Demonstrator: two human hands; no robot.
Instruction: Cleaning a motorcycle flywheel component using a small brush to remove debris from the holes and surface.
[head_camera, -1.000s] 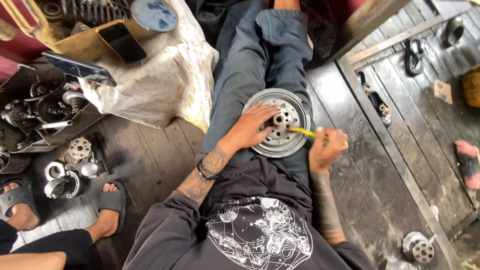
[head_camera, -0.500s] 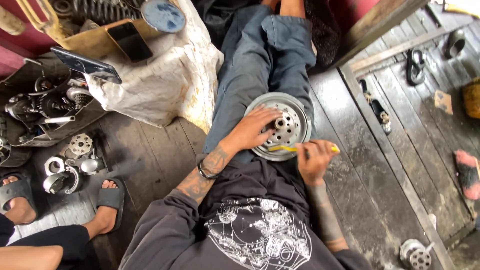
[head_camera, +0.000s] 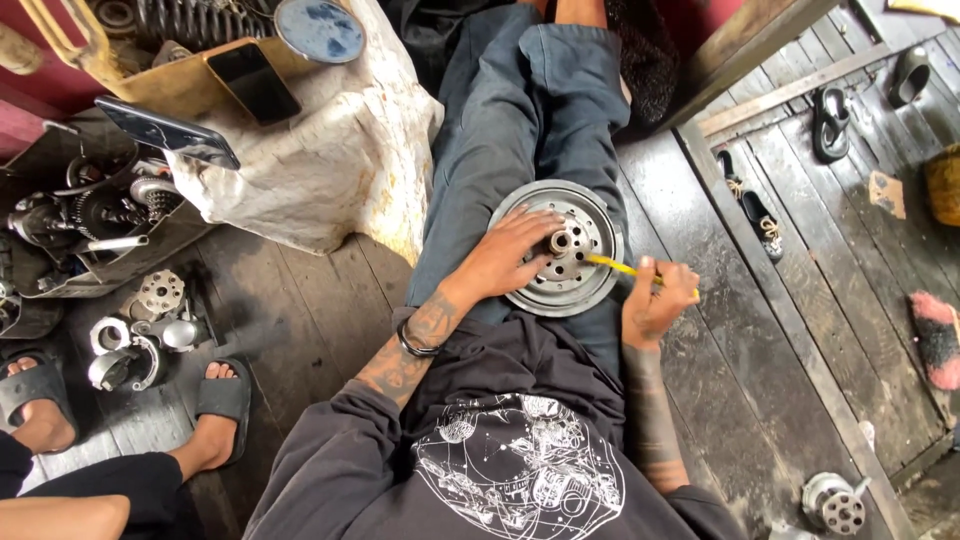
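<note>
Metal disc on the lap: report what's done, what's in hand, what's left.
Done: the round metal disc lies flat on the thigh, off any machine. In hand: the left hand steadies it while the right hand pokes a yellow tool at its hub. Left: loose engine parts lie on the floor.

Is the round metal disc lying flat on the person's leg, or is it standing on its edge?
Flat. The metal disc faces up on the leg, under the left hand.

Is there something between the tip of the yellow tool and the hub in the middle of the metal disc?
Nothing visible. The right hand holds the yellow tool, whose tip points at the central hub of the metal disc. The left hand rests on the disc's other side, clear of that path.
</note>
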